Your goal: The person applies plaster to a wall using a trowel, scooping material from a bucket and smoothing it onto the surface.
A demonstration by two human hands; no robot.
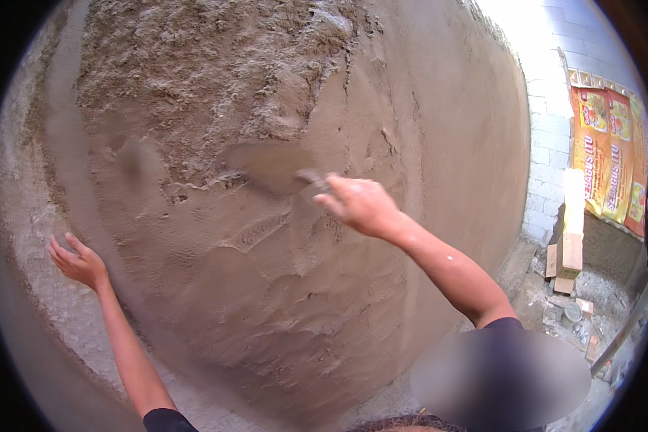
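Observation:
A wall coated with wet brown plaster (266, 309) fills most of the view. My right hand (360, 205) is closed round the handle of a trowel (270, 164). Motion smears the trowel's blade, which lies at or close to the plaster near the middle. Above the blade the plaster is rough and lumpy; below, it is smeared in uneven ridges. At the left, my left hand (81, 263) is open, its fingers extended beside a paler grey, rough strip of wall (29, 237). Whether its palm presses on the surface cannot be made out.
At the right hang an orange and yellow printed banner (605, 155) and a pale block wall (547, 137). Below them stands a cardboard box (570, 255), with rubble (579, 317) on the ground and a long pole (623, 335). A blurred oval covers the lower right.

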